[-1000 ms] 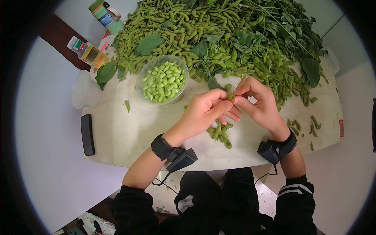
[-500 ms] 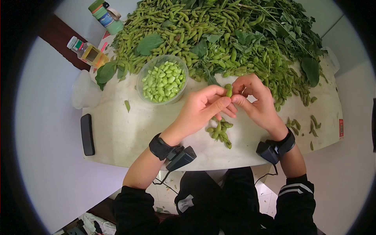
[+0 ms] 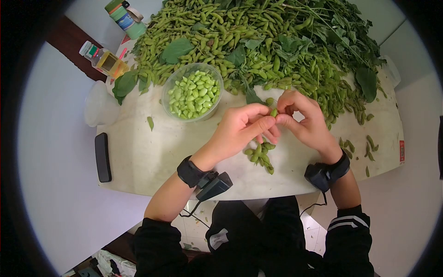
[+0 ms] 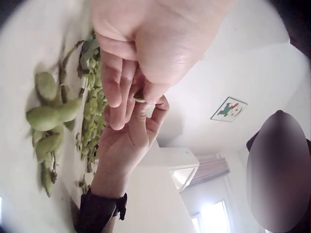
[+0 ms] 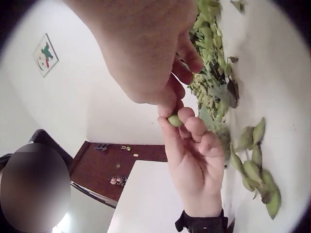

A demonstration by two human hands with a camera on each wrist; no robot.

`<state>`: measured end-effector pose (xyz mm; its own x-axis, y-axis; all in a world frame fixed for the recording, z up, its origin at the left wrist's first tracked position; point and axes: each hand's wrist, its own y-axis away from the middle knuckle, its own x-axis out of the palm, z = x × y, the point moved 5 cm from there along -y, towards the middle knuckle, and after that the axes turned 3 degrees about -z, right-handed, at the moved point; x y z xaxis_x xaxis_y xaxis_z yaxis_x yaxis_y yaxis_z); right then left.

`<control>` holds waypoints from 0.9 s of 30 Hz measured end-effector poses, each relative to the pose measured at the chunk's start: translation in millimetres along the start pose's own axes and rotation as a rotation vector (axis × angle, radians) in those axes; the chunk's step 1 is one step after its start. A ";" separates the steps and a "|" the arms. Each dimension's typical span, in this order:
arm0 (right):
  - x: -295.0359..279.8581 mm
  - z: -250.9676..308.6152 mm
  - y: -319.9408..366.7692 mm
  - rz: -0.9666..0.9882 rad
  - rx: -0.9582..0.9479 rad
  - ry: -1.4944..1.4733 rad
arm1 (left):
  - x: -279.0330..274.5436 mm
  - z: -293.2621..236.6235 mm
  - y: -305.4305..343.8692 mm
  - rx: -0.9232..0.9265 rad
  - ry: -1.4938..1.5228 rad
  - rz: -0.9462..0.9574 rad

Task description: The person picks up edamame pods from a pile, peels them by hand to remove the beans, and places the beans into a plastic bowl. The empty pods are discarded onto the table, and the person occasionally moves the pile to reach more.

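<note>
Between the two hands is a small green pod [image 3: 273, 112], pinched by thumb and forefinger on each side. The left hand [image 3: 240, 129] holds its left end, other fingers loosely bent below; the right hand [image 3: 305, 121] grips the right end. In the right wrist view the pod [image 5: 175, 120] shows between touching fingertips, and in the left wrist view only a bit of the pod [image 4: 139, 97] is visible. A small cluster of pods [image 3: 261, 157] lies on the table just under the left hand. A clear tub [image 3: 164, 99] of shelled green beans [image 3: 194, 94] stands to the left.
A large heap of pods [image 3: 203, 37] and leafy stems covers the table's far side. At the left are a phone [image 3: 103, 157], an empty-looking plastic container [image 3: 100, 105], an oil bottle [image 3: 109, 63] and a green bottle [image 3: 128, 22]. Loose pods [image 3: 370, 144] lie at the right.
Half a second ago the pod stood more upright and showed more above the fingertips; now it sits lower, mostly covered by the fingers. Both hands have stayed in nearly the same place.
</note>
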<state>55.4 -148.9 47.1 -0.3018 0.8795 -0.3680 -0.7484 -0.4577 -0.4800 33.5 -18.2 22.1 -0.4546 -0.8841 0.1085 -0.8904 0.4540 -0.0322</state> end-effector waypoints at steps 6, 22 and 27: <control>-1.8 1.4 -0.6 0.059 -0.038 0.027 | -1.1 3.3 0.9 -0.023 -0.010 0.012; -2.0 6.8 -1.3 0.073 -0.076 0.096 | 0.4 5.5 1.4 -0.075 0.071 0.006; -1.1 8.3 -1.6 0.061 -0.135 0.136 | -1.2 8.1 1.6 -0.141 0.122 -0.015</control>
<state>52.0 -148.1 54.9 -0.2545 0.8280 -0.4997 -0.6425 -0.5309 -0.5525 32.4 -17.3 13.8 -0.4282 -0.8745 0.2279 -0.8812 0.4599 0.1091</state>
